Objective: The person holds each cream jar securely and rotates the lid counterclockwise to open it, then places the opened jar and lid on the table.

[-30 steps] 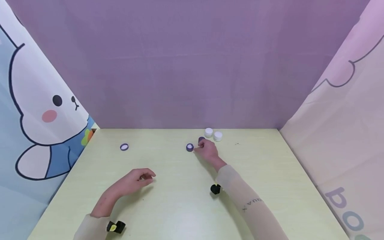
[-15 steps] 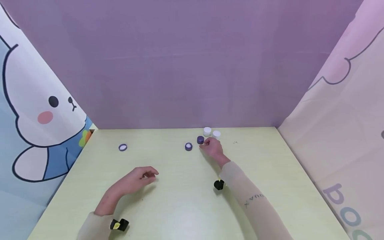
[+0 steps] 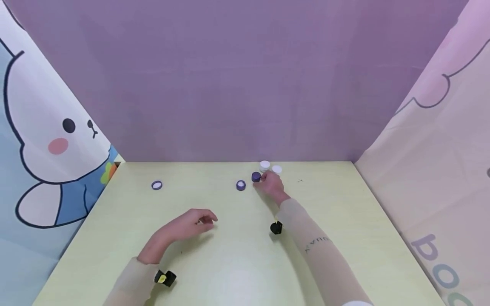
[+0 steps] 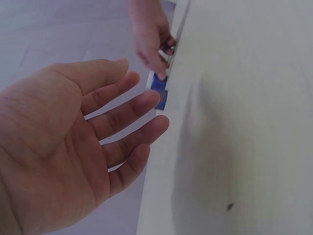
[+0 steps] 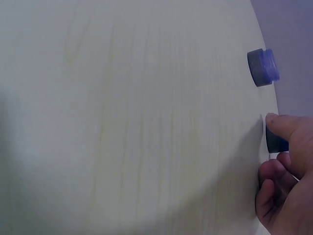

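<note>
Far back on the table, a small purple jar (image 3: 256, 177) stands close against my right hand (image 3: 271, 185). In the right wrist view, the thumb (image 5: 281, 125) overlaps that jar's side and the other fingers curl; whether they pinch it is hidden. An open purple jar (image 3: 240, 185), its threaded neck bare in the right wrist view, sits just left of it. Two white-topped jars (image 3: 265, 165) stand behind, one partly covered by the right hand. My left hand (image 3: 187, 225) hovers above the table, fingers loosely bent, holding nothing.
A purple ring-shaped lid (image 3: 157, 185) with a white inside lies at the back left of the pale table (image 3: 237, 263). A purple cloth wall (image 3: 237, 85) rises behind the table, with printed cloths at both sides.
My right hand has shifted rightward off the purple jar, which now shows more fully, and stays beside it. The left hand has drifted right and slightly farther back.
</note>
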`<action>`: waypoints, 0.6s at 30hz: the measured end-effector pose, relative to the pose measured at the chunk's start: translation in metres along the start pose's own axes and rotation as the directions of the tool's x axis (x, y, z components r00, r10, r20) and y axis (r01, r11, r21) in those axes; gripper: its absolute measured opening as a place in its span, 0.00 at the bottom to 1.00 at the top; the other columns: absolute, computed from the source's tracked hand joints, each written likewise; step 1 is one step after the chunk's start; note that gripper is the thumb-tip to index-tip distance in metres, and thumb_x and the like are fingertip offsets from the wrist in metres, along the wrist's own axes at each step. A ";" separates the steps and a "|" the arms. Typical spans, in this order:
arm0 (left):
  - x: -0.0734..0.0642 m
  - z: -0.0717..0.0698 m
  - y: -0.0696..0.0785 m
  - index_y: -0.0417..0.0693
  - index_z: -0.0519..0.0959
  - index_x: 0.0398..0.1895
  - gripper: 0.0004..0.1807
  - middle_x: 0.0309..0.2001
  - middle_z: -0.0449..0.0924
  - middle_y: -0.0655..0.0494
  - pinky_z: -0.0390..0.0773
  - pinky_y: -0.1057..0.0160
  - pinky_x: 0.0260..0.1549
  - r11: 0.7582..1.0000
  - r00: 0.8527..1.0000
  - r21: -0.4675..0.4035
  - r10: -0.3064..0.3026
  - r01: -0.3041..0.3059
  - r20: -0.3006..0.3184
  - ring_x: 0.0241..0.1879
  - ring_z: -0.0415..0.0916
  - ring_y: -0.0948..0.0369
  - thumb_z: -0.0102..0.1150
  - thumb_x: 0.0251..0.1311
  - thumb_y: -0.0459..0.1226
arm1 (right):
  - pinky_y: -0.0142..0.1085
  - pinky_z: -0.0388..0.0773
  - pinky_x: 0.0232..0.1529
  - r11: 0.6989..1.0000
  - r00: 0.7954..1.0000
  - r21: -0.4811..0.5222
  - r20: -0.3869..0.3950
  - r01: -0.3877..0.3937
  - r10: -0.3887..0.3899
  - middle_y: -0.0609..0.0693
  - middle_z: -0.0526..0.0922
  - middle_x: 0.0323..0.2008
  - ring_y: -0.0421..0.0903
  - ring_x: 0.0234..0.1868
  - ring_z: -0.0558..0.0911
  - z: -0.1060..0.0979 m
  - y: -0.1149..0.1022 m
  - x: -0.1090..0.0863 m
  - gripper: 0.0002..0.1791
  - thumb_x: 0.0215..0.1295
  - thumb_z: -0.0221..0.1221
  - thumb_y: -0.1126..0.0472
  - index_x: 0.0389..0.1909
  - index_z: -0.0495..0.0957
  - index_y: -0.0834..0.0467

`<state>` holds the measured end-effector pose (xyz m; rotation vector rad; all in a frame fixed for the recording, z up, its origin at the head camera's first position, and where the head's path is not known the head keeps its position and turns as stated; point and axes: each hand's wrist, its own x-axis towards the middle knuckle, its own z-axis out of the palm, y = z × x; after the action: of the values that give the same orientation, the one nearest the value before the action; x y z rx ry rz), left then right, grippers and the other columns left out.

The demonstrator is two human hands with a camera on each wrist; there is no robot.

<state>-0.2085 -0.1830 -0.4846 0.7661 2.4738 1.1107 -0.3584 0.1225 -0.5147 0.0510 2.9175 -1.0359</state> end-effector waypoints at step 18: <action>0.005 0.021 0.003 0.45 0.79 0.52 0.12 0.42 0.80 0.60 0.77 0.63 0.42 1.000 0.999 -0.007 0.011 -0.011 0.045 0.42 0.75 0.64 0.56 0.68 0.37 | 0.43 0.74 0.39 0.996 0.996 -0.034 -0.033 -0.085 0.084 0.48 0.82 0.35 0.49 0.37 0.80 0.011 -0.006 0.007 0.18 0.52 0.70 0.47 0.33 0.78 0.54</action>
<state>-0.2007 -0.1658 -0.4962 0.7945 2.4299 1.0931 -0.3654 0.1116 -0.5197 0.1893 2.9321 -0.9792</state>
